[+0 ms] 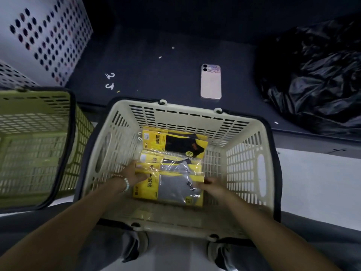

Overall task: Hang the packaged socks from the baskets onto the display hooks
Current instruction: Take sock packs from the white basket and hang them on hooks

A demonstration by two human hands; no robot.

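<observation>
Pegboard first: a white perforated panel [48, 36] stands well off to the left of the beige slatted plastic basket [195, 112] at the person's feet. A green slatted plastic basket [35, 106] stands just beside that beige basket on its left, and I can't make out anything inside it. Two small white plastic hooks [110, 81] lie loose on the dark floor beyond the beige basket's left corner. Inside the beige basket the left hand [134, 173], a pale bead bracelet [126, 184] at its wrist, reaches the left edges of the overlapped packs. The film hides its fingertips, so I can't tell whether it grips or only rests there. The packs lie in a row on the basket floor: a yellow-carded clear-film pack of black socks [183, 143] at the far end, more between, and a yellow-carded clear-film pack of grey socks [172, 188] nearest. The right hand [213, 185] pinches that grey pack's right edge. They look light and floppy, with slippery film and stiffer card, so I'd take one by the yellow card near its hanger. Beyond the beige basket lies a pink smartphone [211, 82], and off to its right a crumpled black plastic bag [316, 75]. No display hooks are in sight.
</observation>
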